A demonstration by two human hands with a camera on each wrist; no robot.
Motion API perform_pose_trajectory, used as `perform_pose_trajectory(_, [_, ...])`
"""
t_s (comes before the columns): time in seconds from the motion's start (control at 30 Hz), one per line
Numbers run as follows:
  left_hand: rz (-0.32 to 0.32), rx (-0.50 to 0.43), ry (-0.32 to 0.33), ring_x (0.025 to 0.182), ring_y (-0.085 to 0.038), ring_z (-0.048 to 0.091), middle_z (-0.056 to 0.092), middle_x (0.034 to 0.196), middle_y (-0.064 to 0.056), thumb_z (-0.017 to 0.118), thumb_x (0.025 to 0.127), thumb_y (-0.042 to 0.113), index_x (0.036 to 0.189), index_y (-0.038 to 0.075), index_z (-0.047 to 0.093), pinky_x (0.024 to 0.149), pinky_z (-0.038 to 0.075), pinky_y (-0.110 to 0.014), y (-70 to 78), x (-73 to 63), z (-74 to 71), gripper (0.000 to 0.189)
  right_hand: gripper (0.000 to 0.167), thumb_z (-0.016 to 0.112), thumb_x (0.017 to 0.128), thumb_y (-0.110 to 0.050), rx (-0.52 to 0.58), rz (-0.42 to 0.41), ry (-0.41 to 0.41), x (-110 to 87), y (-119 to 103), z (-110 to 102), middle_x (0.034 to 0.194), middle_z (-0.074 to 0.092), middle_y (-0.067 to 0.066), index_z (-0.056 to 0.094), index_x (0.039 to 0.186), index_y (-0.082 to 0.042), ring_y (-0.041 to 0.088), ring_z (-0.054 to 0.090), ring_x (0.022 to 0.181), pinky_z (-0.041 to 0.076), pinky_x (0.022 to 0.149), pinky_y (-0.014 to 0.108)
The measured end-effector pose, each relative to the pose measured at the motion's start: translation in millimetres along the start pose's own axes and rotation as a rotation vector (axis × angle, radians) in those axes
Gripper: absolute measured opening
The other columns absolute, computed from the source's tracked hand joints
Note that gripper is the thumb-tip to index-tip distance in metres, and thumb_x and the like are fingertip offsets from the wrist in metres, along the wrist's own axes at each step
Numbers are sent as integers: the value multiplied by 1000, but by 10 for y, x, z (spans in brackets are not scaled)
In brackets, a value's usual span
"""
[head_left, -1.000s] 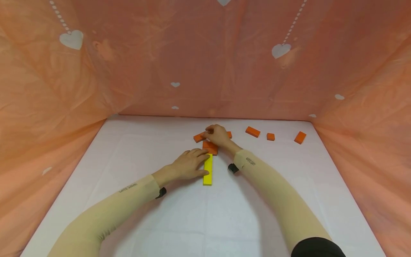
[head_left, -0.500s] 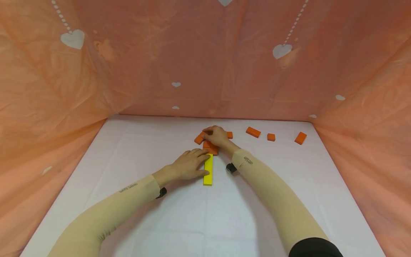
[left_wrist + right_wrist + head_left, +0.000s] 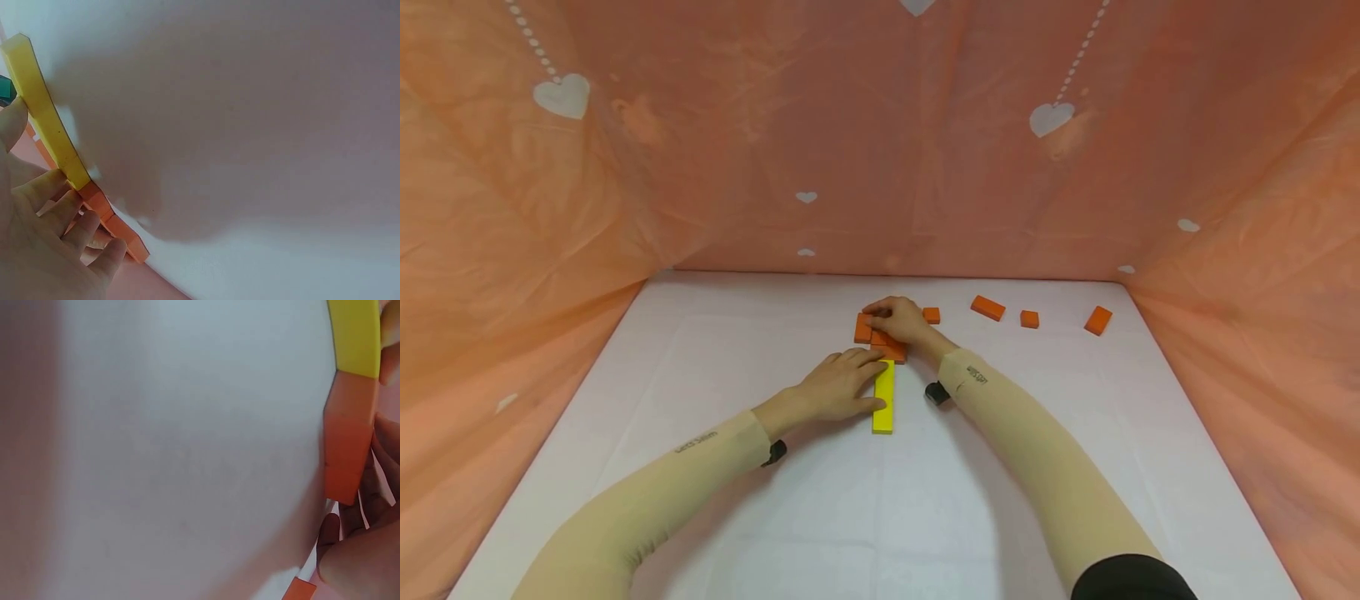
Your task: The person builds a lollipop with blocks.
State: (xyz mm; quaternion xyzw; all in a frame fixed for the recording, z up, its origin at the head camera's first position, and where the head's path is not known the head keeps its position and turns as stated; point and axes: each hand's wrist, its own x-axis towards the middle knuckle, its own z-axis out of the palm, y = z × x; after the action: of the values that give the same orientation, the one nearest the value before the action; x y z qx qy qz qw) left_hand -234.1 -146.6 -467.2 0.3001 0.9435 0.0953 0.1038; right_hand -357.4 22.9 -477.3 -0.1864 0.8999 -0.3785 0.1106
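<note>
A long yellow block (image 3: 883, 414) lies lengthwise on the white table, its far end meeting several orange blocks (image 3: 892, 352) set together. My left hand (image 3: 837, 389) lies along their left side, thumb and fingers extended, fingertips touching the yellow block and the nearest orange one. Beyond it, my right hand (image 3: 901, 321) reaches over the orange group and pinches the upper right part of another orange block (image 3: 862, 329) at the group's left. The right wrist view shows the orange blocks (image 3: 347, 447) butted against the yellow one (image 3: 356, 337); the pinching fingertips are partly hidden there.
A small orange block (image 3: 931, 316) lies just right of my right hand. Farther right are an oblong orange block (image 3: 988, 307), a small squarish one (image 3: 1029, 319) and another oblong one (image 3: 1098, 321). Pink cloth (image 3: 880, 208) with white hearts walls the back and sides.
My right hand has shifted slightly left. The orange block in its fingers has turned from slanting to nearly straight up-and-down beside the group. My left hand has stayed in place.
</note>
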Motion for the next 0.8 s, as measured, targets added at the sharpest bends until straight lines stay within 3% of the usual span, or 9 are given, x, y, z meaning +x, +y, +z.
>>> perform_pose_trajectory(0.53, [2,-20,-10,155,-34,27,34,168,-10,61,102,53,158,13,45,123,28,-59,16,-18,-27,71,28,66,103,-18,8,-55,5,-32,-16,5,127,68,12,74,129,-10,25,62,114,51,100,36])
perform_pose_trajectory(0.8, [4,-17,-11,155,-33,27,35,167,-11,62,102,52,158,12,45,122,28,-59,17,-15,-29,71,31,67,104,-21,-10,-52,-6,14,18,28,131,68,13,73,132,-9,27,63,120,49,106,39])
